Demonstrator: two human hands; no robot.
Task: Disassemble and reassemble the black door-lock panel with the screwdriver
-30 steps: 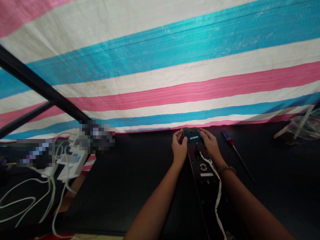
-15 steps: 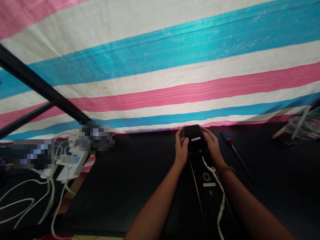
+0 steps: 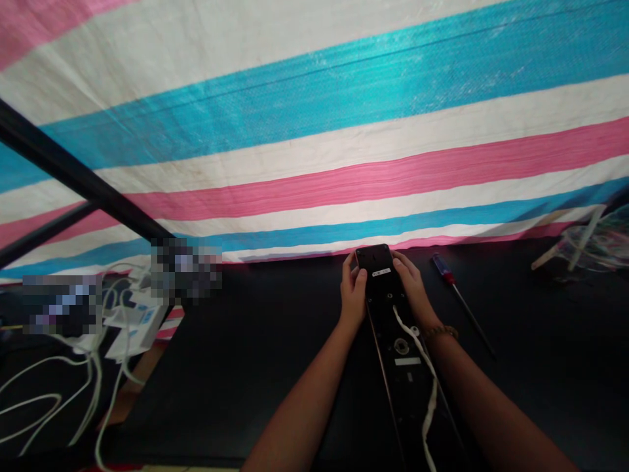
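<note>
A long black panel point(image 3: 381, 311) with small white labels lies lengthwise in front of me on the dark table, its far end near the striped sheet. A white cable point(image 3: 431, 393) comes out of its upper part and runs down along it toward me. My left hand point(image 3: 352, 292) grips the panel's left edge near the far end, thumb on top. On the opposite edge my right hand point(image 3: 413, 285) is closed round the panel, a beaded bracelet on the wrist. The undersides of my fingers are hidden.
A screwdriver point(image 3: 462, 301) with a blue and red handle lies right of my right hand. Tangled thin wires point(image 3: 604, 242) sit at the far right. White cables point(image 3: 95, 387) and a white box point(image 3: 140, 328) are at the left, near a black metal bar point(image 3: 93, 187). A striped sheet point(image 3: 295, 170) hangs behind.
The whole view has shifted slightly, so most things appear a little further left. Both hands keep their hold on the panel.
</note>
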